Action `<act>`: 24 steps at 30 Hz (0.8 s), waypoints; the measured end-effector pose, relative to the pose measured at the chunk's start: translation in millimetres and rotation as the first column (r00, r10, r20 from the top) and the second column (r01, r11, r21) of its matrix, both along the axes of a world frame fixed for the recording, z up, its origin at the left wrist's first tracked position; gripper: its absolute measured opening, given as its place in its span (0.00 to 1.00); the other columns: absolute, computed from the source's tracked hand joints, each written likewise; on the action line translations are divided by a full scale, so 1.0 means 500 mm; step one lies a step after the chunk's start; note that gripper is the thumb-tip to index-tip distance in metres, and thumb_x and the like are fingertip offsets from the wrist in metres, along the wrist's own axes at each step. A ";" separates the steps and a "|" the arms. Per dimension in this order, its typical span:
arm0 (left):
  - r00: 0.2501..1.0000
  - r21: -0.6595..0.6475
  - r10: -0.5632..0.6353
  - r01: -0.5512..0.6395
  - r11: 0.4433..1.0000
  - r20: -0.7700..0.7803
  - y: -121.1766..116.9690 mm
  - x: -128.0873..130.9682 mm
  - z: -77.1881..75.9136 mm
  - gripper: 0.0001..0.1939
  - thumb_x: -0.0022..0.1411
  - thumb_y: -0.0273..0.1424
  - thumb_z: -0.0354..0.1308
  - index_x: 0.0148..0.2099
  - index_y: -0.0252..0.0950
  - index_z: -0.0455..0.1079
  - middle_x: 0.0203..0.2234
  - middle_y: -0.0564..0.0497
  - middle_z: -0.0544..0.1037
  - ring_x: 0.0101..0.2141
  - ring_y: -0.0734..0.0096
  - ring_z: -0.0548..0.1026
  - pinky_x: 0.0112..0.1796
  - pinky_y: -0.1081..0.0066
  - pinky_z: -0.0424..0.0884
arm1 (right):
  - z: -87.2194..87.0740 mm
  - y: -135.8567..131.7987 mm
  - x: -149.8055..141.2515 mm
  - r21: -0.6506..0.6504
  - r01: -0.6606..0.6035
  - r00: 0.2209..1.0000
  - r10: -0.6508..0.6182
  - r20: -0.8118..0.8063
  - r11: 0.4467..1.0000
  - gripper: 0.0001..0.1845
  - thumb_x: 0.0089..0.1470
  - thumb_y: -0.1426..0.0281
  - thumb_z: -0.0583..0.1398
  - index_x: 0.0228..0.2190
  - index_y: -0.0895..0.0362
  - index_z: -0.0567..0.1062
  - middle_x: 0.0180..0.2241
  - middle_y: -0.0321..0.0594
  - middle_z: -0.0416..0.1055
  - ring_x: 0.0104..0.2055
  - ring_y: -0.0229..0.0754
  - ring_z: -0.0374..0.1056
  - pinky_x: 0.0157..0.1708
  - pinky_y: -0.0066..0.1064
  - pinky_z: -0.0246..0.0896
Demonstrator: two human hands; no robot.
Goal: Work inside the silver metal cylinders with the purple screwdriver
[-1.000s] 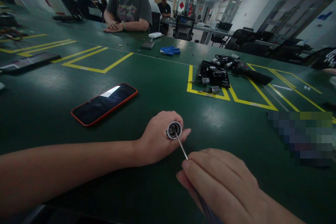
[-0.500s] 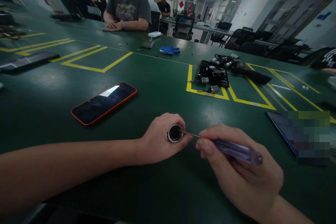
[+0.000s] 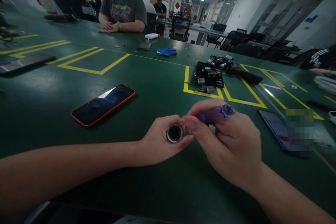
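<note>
My left hand (image 3: pixel 160 140) is wrapped round a short metal cylinder (image 3: pixel 174 133), whose round open end faces up toward me and looks dark inside. Between the thumb and fingers of my right hand (image 3: pixel 228 143) is a screwdriver with a translucent purple handle (image 3: pixel 216 113). Its handle points up and to the right, and the shaft is hidden behind my fingers. The right fingertips are right beside the cylinder's rim, close to my left fingers; whether they touch cannot be made out.
A phone with a red-orange edge (image 3: pixel 103 105) lies left of my hands, and another phone (image 3: pixel 275 129) to the right. Small screwdriver-like tools (image 3: pixel 207 90) lie near a black case (image 3: pixel 208 73) inside yellow tape. A blue glove (image 3: pixel 166 51) is farther back. A person (image 3: pixel 122 10) sits opposite.
My right hand has swung up and rightward, turning the screwdriver from pointing into the cylinder to beside its rim. My left hand has stayed nearly still. The view has turned slightly right.
</note>
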State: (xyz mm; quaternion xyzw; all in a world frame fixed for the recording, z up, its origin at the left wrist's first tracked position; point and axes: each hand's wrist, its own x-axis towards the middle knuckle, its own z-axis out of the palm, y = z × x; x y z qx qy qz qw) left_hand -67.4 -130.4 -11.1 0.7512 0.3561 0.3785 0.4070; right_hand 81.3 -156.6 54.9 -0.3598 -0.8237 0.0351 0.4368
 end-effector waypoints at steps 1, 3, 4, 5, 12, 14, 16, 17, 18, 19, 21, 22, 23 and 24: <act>1.000 -0.018 -0.010 0.011 1.000 0.008 0.000 -0.002 0.000 0.10 0.52 0.35 0.58 0.30 0.33 0.64 0.22 0.52 0.72 0.23 0.73 0.70 0.24 0.73 0.68 | 0.002 0.000 -0.002 0.004 -0.008 1.000 0.008 -0.003 1.000 0.08 0.57 0.71 0.57 0.26 0.58 0.70 0.22 0.29 0.69 0.23 0.28 0.65 0.22 0.19 0.60; 1.000 -0.035 -0.011 0.012 0.999 0.011 0.001 -0.007 -0.002 0.10 0.52 0.35 0.58 0.30 0.33 0.64 0.21 0.52 0.72 0.23 0.72 0.71 0.24 0.73 0.68 | 0.004 0.000 -0.006 0.012 0.000 0.999 0.000 -0.033 1.000 0.08 0.57 0.70 0.57 0.27 0.59 0.70 0.21 0.28 0.68 0.22 0.27 0.64 0.22 0.18 0.59; 1.000 -0.042 -0.014 0.015 0.999 0.010 0.001 -0.010 -0.004 0.11 0.52 0.35 0.59 0.30 0.33 0.64 0.21 0.52 0.72 0.23 0.72 0.71 0.24 0.73 0.68 | 0.003 0.000 -0.007 0.012 0.006 0.999 -0.006 -0.043 1.000 0.07 0.57 0.70 0.57 0.28 0.59 0.70 0.21 0.28 0.68 0.22 0.27 0.64 0.22 0.18 0.59; 1.000 -0.049 -0.018 0.019 0.999 0.011 0.001 -0.012 -0.005 0.11 0.52 0.35 0.59 0.30 0.33 0.64 0.22 0.52 0.72 0.23 0.72 0.71 0.24 0.72 0.68 | 0.002 0.000 -0.008 0.010 0.008 0.999 -0.008 -0.045 1.000 0.06 0.56 0.70 0.58 0.28 0.60 0.71 0.22 0.28 0.68 0.22 0.27 0.64 0.22 0.18 0.59; 0.999 -0.074 -0.035 0.038 0.997 0.037 -0.002 -0.016 -0.008 0.11 0.53 0.35 0.59 0.31 0.32 0.64 0.24 0.50 0.73 0.25 0.71 0.72 0.26 0.71 0.69 | -0.010 0.005 -0.014 0.012 0.017 1.000 -0.017 -0.005 1.000 0.05 0.56 0.73 0.58 0.28 0.58 0.71 0.24 0.30 0.70 0.23 0.29 0.65 0.23 0.19 0.61; 0.999 -0.084 -0.027 0.029 0.996 0.023 -0.002 -0.015 -0.008 0.10 0.54 0.35 0.58 0.31 0.32 0.64 0.23 0.50 0.73 0.25 0.71 0.72 0.26 0.71 0.69 | -0.012 0.005 -0.012 0.002 0.030 0.999 -0.030 -0.016 1.000 0.05 0.56 0.72 0.58 0.28 0.57 0.71 0.23 0.30 0.70 0.22 0.30 0.65 0.22 0.20 0.61; 1.000 -0.087 -0.020 0.021 0.996 0.011 -0.001 -0.014 -0.008 0.10 0.54 0.35 0.58 0.32 0.32 0.64 0.24 0.51 0.73 0.25 0.71 0.72 0.25 0.72 0.68 | -0.013 0.004 -0.009 -0.013 0.029 0.999 -0.030 -0.044 0.999 0.04 0.55 0.72 0.58 0.28 0.57 0.71 0.23 0.30 0.70 0.22 0.31 0.66 0.22 0.22 0.60; 1.000 -0.083 -0.016 0.017 0.996 0.011 -0.001 -0.014 -0.007 0.10 0.54 0.35 0.58 0.32 0.32 0.65 0.23 0.51 0.73 0.24 0.71 0.72 0.24 0.73 0.68 | -0.014 0.003 -0.007 -0.018 0.023 0.998 -0.024 -0.063 1.000 0.04 0.55 0.71 0.59 0.28 0.58 0.71 0.23 0.30 0.69 0.22 0.30 0.66 0.22 0.22 0.60; 1.000 -0.080 -0.014 0.015 0.997 0.014 -0.001 -0.014 -0.007 0.10 0.54 0.35 0.58 0.32 0.32 0.65 0.23 0.51 0.73 0.24 0.72 0.71 0.24 0.73 0.68 | -0.015 0.002 -0.006 -0.023 0.015 0.996 -0.017 -0.084 1.000 0.03 0.55 0.71 0.59 0.29 0.58 0.70 0.23 0.30 0.69 0.22 0.30 0.65 0.22 0.22 0.60; 1.000 -0.074 -0.011 0.013 0.997 0.019 0.000 -0.013 -0.006 0.11 0.53 0.35 0.59 0.31 0.32 0.65 0.23 0.52 0.73 0.24 0.72 0.71 0.23 0.73 0.68 | -0.016 0.001 -0.005 -0.025 0.005 0.995 -0.007 -0.103 1.000 0.03 0.55 0.71 0.59 0.29 0.58 0.70 0.24 0.30 0.69 0.22 0.30 0.65 0.22 0.22 0.60; 1.000 -0.069 -0.006 0.007 0.998 0.026 0.000 -0.012 -0.005 0.11 0.52 0.35 0.60 0.31 0.33 0.65 0.22 0.52 0.73 0.23 0.73 0.71 0.24 0.74 0.68 | -0.019 0.000 -0.005 -0.029 -0.005 0.992 0.001 -0.123 1.000 0.03 0.55 0.71 0.58 0.29 0.58 0.70 0.24 0.30 0.70 0.23 0.30 0.66 0.22 0.22 0.61; 1.000 -0.069 -0.003 0.004 0.998 0.027 0.000 -0.011 -0.005 0.10 0.52 0.35 0.60 0.31 0.33 0.66 0.23 0.52 0.73 0.24 0.73 0.71 0.24 0.74 0.68 | -0.021 0.000 -0.005 -0.030 -0.003 0.992 -0.001 -0.125 1.000 0.03 0.55 0.72 0.58 0.29 0.57 0.70 0.25 0.30 0.70 0.23 0.30 0.66 0.23 0.22 0.61; 1.000 -0.068 -0.001 0.002 0.998 0.026 0.000 -0.011 -0.005 0.10 0.52 0.35 0.60 0.31 0.33 0.66 0.23 0.52 0.73 0.24 0.73 0.71 0.24 0.74 0.68 | -0.022 0.000 -0.005 -0.035 0.001 0.993 -0.005 -0.121 0.999 0.03 0.55 0.72 0.58 0.29 0.57 0.71 0.25 0.30 0.71 0.24 0.30 0.66 0.24 0.22 0.62; 1.000 -0.063 0.000 0.002 0.998 0.023 0.000 -0.010 -0.005 0.10 0.52 0.35 0.61 0.32 0.33 0.67 0.23 0.52 0.74 0.24 0.73 0.71 0.24 0.74 0.68 | -0.024 0.001 -0.006 -0.038 0.002 0.994 -0.006 -0.113 0.999 0.03 0.55 0.73 0.59 0.29 0.58 0.71 0.25 0.30 0.71 0.24 0.30 0.66 0.24 0.21 0.62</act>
